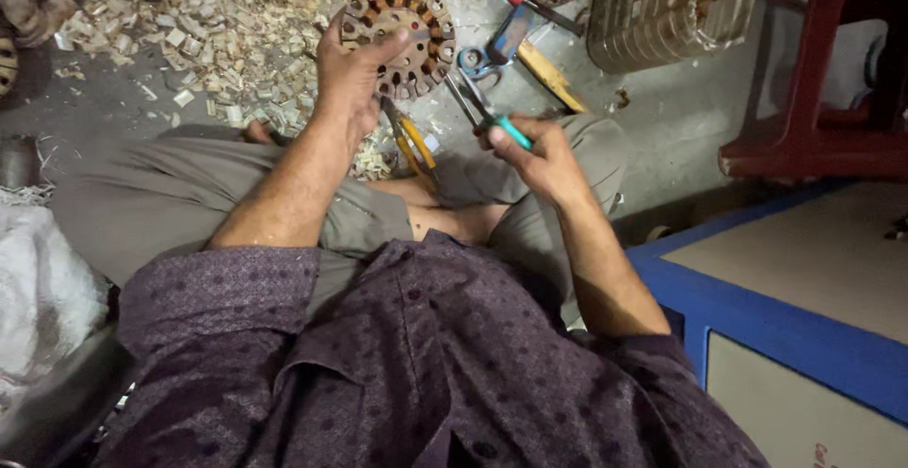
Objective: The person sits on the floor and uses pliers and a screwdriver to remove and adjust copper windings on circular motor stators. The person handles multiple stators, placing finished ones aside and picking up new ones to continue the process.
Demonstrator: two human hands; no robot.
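On the grey concrete floor (pixel 681 118) a wide heap of pale, stiff paper-like scraps (pixel 199 14) spreads at upper left, and a clear ribbed plastic jar (pixel 672 5) lies at upper right. The round motor stator (pixel 402 38), rusty laminated steel with copper-filled slots, rests on the floor ahead of the knees; the left hand (pixel 350 76) is clasped firmly over its near rim. The right hand (pixel 530 151) is closed around teal-handled pliers (pixel 487 113), tips just beside the stator. Judging by this, slot stripping is under way; next calls for a pinch on a slot liner. Yellow-handled cutters (pixel 413 142) lie between the legs.
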